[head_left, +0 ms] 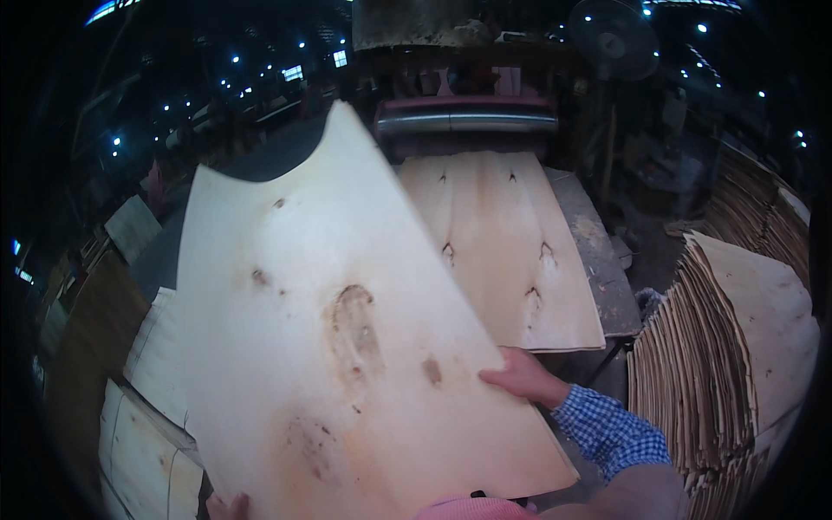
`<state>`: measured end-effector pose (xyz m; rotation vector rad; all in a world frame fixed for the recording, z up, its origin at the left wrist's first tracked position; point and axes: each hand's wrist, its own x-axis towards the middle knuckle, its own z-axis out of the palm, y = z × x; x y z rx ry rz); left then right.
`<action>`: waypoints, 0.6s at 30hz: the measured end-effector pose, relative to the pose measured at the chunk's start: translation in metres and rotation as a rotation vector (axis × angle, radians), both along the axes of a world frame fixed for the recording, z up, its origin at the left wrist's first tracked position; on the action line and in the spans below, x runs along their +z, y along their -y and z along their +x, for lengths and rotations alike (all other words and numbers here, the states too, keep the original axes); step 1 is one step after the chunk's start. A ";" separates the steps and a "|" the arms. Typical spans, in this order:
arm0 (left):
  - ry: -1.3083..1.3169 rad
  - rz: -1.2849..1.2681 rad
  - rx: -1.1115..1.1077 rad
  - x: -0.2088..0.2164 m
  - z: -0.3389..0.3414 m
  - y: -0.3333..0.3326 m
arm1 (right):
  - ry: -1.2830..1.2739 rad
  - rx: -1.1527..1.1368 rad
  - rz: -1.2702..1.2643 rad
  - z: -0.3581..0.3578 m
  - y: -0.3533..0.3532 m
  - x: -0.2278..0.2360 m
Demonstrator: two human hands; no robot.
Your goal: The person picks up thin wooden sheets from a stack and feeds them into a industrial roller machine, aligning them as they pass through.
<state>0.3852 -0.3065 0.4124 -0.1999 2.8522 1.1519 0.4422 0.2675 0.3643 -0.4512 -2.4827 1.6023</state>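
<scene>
A large pale wood veneer sheet (390,303) with brown knots is held up in front of me, tilted, its far edge curving. My right hand (525,378) is closed on the sheet's right edge, the thumb on top and the other fingers hidden beneath. At the lower left, my left hand (227,506) grips the near left part of the sheet; only some of its fingers show. Beyond and partly behind the held sheet lies another veneer sheet (494,225) with dark knots, flat on a grey table (598,260) before a metal roller (468,119).
On the right stands a tall stack of veneer sheets (693,364), with another stack (763,191) behind it. More sheets (147,459) lie at the left. A large fan (612,42) stands at the back right, in a dark hall with small lights.
</scene>
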 end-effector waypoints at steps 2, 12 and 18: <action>-0.038 -0.034 -0.101 0.001 -0.031 -0.040 | 0.043 -0.115 -0.044 0.016 -0.037 0.008; 0.041 0.231 -0.411 -0.047 -0.320 -0.280 | -0.030 -0.497 -0.277 0.000 -0.252 0.050; 0.112 -0.333 -0.512 -0.168 -0.459 -0.376 | 0.533 -0.474 0.119 -0.025 -0.442 -0.048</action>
